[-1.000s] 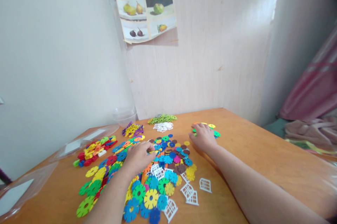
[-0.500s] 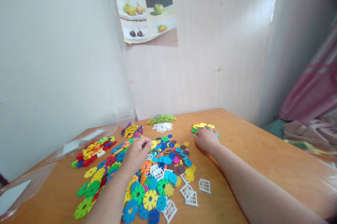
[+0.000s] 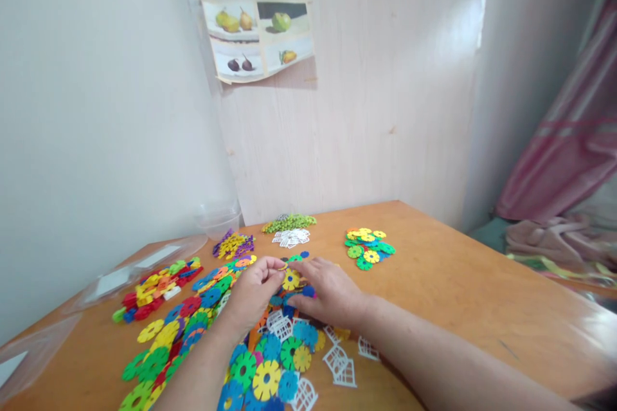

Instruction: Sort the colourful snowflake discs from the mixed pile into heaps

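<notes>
Yellow disc point(image 3: 290, 280) sits at the far edge of the mixed pile of plastic pieces point(image 3: 270, 347) on the wooden table point(image 3: 457, 282), between the 2 hands. Left hand point(image 3: 253, 292) reaches in from the lower left, forearm angled up over the pile, fingers curled and thumb and forefinger pinching the disc's near-left rim. Right hand point(image 3: 328, 292) comes across from the lower right, palm down, fingers loosely bent over blue pieces; its fingertips touch the disc, but whether they grip it cannot be told. A small sorted cluster of green and yellow discs point(image 3: 367, 247) lies well apart to the right.
</notes>
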`<state>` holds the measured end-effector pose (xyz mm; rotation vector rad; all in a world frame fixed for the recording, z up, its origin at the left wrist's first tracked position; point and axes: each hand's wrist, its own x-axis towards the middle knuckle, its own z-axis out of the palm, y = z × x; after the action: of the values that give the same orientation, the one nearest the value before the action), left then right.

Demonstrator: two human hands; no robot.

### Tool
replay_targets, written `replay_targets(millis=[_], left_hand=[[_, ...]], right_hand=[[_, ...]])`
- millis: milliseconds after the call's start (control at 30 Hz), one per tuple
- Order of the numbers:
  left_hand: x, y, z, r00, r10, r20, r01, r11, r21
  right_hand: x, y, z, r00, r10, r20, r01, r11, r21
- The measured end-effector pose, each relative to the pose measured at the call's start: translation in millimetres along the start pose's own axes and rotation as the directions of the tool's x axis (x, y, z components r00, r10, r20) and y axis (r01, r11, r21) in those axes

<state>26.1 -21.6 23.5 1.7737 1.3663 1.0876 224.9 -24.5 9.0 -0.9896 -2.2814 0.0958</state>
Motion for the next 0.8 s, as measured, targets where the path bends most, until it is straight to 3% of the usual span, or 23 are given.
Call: replay_targets(millis=[267, 367, 467, 633, 800], left_hand=[[-2, 1, 6.9, 0.995, -0.024, 0.095, 0.029, 0.998, -0.047], [-2, 0, 7.9, 0.997, -0.026, 0.079, 0.03, 0.998, -0.055], [0, -1, 5.2, 1.0, -0.016, 0.021, 0.018, 0.997, -0.079], [5, -8, -4.8, 0.995, 0.011, -0.104, -0.018, 0.997, -0.068], [9, -13, -10.8, 0.985, 0.017, -0.17, -0.017, 1.0, -0.001]], right_hand=[[0, 1, 1, 0.998, 0.055, 0.02, -0.054, 0.998, -0.04], [2, 9, 1, 0.996, 0.082, 0.021, -0.08, 0.994, -0.072], [3, 28, -2, 0.98, 0.194, -0.047, -0.199, 0.968, -0.15], [1, 73, -16, 0.856, 0.496, -0.145, -0.516, 0.808, -0.285], [-5, 104, -34, 0.705, 0.694, -0.149, -0.696, 0.634, -0.338]])
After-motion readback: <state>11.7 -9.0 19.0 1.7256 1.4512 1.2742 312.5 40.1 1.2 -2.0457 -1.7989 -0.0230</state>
